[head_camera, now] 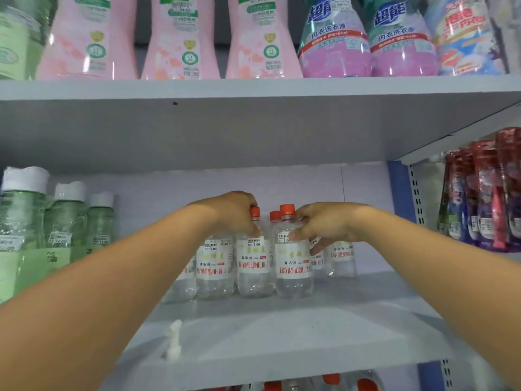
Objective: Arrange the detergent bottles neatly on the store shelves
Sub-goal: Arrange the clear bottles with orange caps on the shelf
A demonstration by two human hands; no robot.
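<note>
My left hand (236,211) curls its fingers around the neck of one clear plastic orange-capped detergent bottle (255,261); my right hand (324,224) grips the shoulder of its neighbouring clear bottle (293,266). Both stand upright, touching, on the grey metal shelf (282,334), green bottles (64,218) further left.

The clear bottles (293,261) in the middle wore orange-red caps and white labels with red lettering. To the left stood pale green bottles (64,218) with white caps. On the grey upper shelf (253,88) stood pink bottles (180,38), then teal-and-purple ones (335,40). Far right hung red and purple packets (485,193).
</note>
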